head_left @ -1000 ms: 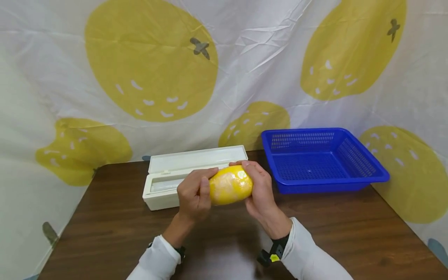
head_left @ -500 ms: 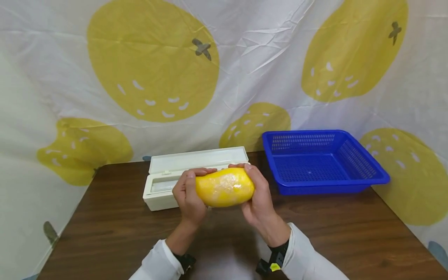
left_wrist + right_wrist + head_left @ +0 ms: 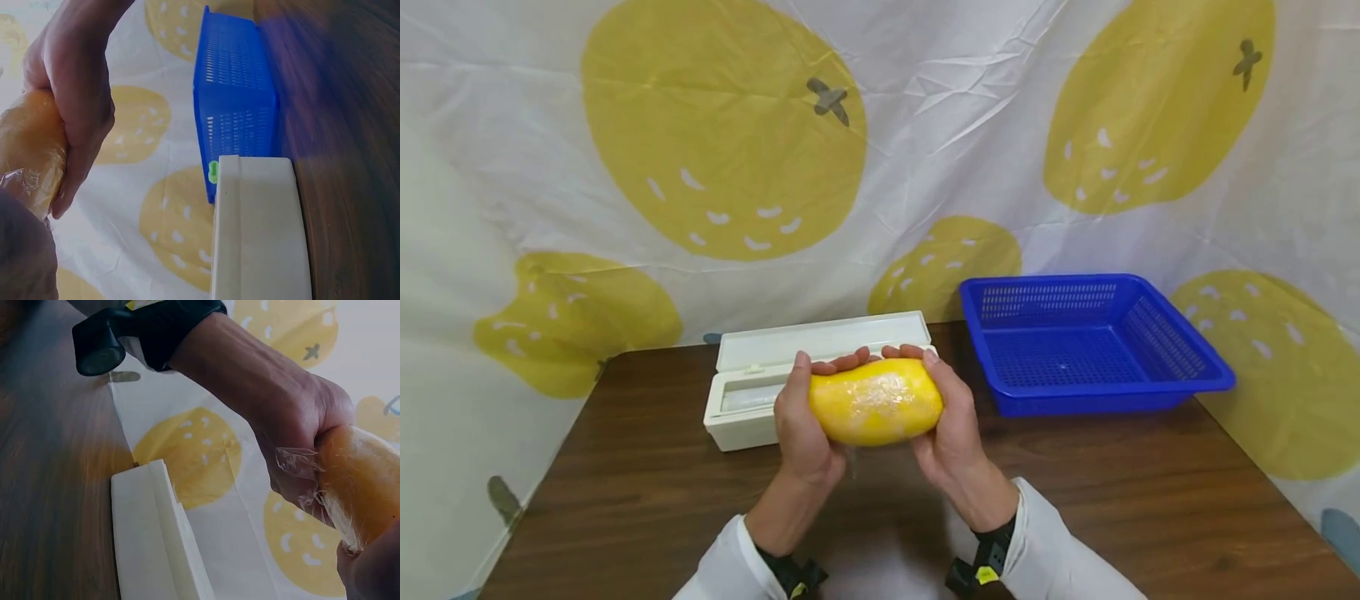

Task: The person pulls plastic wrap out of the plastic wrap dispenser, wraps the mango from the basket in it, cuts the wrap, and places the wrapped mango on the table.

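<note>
A yellow oblong fruit [image 3: 876,402], wrapped in shiny clear cling film, is held sideways above the table. My left hand [image 3: 805,429] grips its left end, thumb up along the side and fingers behind it. At the other end my right hand [image 3: 957,417] holds it, its fingertips showing over the far top edge. Loose, crumpled film [image 3: 297,459] sticks out by the left hand in the right wrist view, and a thin wisp hangs under the fruit in the head view. Behind the hands stands a white cling film dispenser [image 3: 741,429], lid [image 3: 820,340] raised, with a roll [image 3: 751,397] inside.
A blue plastic basket [image 3: 1105,389] with slotted walls stands at the back right of the dark wooden table [image 3: 647,500]. A white cloth [image 3: 917,167] printed with yellow fruit hangs right behind the table and along its sides.
The left hand has turned its grip: its thumb was on the fruit's front and now lies up along the left end. More of the fruit shows, and it lies flatter.
</note>
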Tool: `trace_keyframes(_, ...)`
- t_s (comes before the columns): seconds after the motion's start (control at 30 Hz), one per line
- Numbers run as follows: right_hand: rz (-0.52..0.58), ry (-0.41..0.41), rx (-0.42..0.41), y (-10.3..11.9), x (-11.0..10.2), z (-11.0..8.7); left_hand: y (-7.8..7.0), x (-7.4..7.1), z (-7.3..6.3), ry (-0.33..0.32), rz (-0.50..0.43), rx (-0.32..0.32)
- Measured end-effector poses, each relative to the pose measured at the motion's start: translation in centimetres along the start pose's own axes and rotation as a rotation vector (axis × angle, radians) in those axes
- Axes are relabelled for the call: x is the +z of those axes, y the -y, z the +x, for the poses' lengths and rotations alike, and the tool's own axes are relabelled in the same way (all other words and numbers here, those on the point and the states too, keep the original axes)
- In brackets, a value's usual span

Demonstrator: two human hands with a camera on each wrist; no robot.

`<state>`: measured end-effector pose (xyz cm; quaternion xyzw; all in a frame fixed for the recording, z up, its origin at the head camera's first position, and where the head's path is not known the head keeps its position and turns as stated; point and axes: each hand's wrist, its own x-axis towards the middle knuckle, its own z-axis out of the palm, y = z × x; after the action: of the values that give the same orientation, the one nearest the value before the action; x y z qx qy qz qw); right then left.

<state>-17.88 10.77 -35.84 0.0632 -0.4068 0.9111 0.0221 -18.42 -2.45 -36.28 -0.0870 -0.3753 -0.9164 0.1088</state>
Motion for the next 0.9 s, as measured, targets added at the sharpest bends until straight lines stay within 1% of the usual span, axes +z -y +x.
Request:
trace_keyframes(0.1,0.006,0.009,0.004,0.0,0.2,-0.1,-0.2,0.1,-0.2,0.018,-0.015,-0.003)
trace_keyframes(0.2,0.019,0.009,0.02,-0.1,0.3,-0.3,-0.3,0.2,-0.4,0.043,-0.059,-0.009)
trace_keyframes(0.27,0.028,0.0,0.032,-0.1,0.5,-0.4,-0.2,0.4,-0.6,0.054,-0.088,-0.016)
trace_keyframes(0.33,0.041,-0.018,0.044,-0.2,0.6,-0.5,-0.2,0.4,-0.7,0.052,-0.103,-0.027)
trace_keyframes(0.43,0.069,-0.051,0.069,-0.2,0.7,-0.7,-0.2,0.4,-1.0,0.034,-0.071,-0.019)
trace_keyframes(0.5,0.084,-0.054,0.082,-0.2,0.7,-0.9,-0.3,0.3,-1.2,0.027,-0.045,0.007)
trace_keyframes(0.6,0.095,-0.032,0.087,0.0,0.8,-1.0,-0.5,0.3,-1.3,0.046,-0.009,0.056)
trace_keyframes(0.67,0.076,-0.012,0.083,0.3,0.7,-1.0,-0.6,0.3,-1.2,0.074,0.027,0.082)
trace_keyframes(0.77,0.036,0.016,0.072,1.0,0.4,-0.6,-0.8,0.2,-0.9,0.133,0.145,0.119)
trace_keyframes(0.83,0.013,0.042,0.048,1.6,-0.1,-0.2,-1.1,-0.1,-0.4,0.182,0.304,0.155)
trace_keyframes(0.87,-0.002,0.058,0.028,1.9,-0.3,0.0,-1.5,-0.3,-0.2,0.21,0.395,0.164)
trace_keyframes(0.9,-0.016,0.076,0.006,2.3,-0.5,0.1,-2.0,-0.5,0.1,0.239,0.502,0.155)
